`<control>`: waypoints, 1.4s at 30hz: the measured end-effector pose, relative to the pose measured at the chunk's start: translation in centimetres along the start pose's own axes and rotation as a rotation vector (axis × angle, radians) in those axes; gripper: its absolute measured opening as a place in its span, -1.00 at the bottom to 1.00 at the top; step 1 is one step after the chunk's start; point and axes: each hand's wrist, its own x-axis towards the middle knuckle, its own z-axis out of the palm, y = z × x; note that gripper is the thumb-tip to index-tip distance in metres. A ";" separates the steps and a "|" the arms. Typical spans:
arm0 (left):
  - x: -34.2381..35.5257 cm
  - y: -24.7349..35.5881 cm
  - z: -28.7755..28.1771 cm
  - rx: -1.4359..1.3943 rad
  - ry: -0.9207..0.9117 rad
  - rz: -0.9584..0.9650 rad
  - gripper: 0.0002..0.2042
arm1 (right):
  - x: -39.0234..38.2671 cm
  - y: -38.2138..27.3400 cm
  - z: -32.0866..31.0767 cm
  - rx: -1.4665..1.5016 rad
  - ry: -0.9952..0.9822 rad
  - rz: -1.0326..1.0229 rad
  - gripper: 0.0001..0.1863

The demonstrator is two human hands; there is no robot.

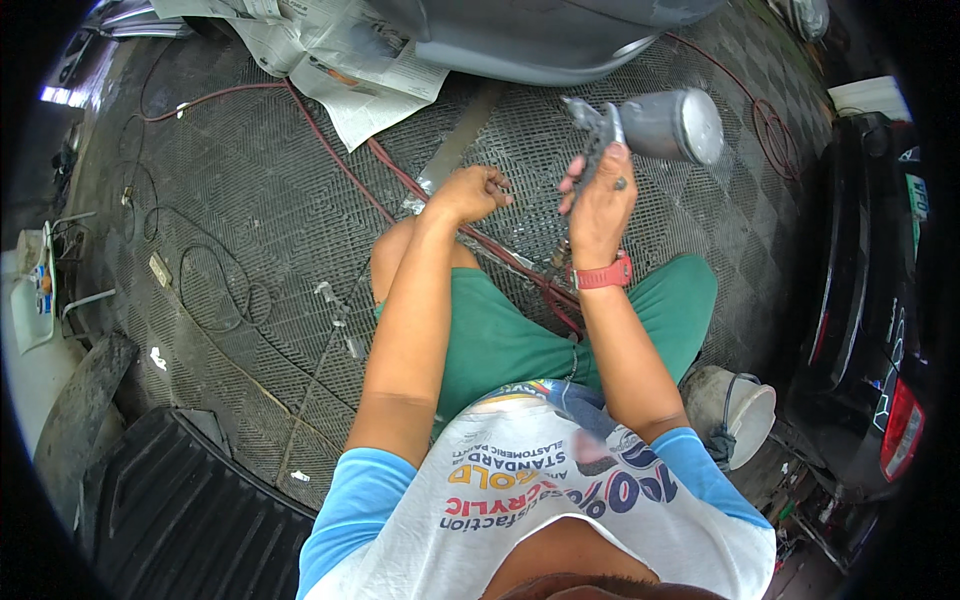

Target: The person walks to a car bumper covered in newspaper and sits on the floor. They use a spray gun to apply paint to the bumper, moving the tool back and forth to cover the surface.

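while the right hand wraps firmly around its handle, the spray gun is raised above the patterned floor, its grey cup toward the right. the left hand hovers nearby, loosely half-curled. red hoses cross the floor; beyond, newspaper lies beside a grey panel.

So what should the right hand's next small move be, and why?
Perhaps ease the spray gun toward the gray panel: the right hand grips the gun by its handle, with a gap between gun and panel, while the left hand looks empty.
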 end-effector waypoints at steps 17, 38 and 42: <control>2.7 -4.5 0.5 0.246 0.070 0.075 -0.60 | 0.9 -3.1 11.6 -0.025 -0.361 -0.184 -0.36; 2.3 -5.1 0.3 0.180 0.105 0.045 -0.57 | -0.4 -8.8 14.0 0.120 -0.383 -0.232 -0.36; 1.1 -4.6 -0.2 0.163 0.087 0.032 -0.57 | -0.6 -9.0 12.2 0.167 -0.306 -0.214 -0.37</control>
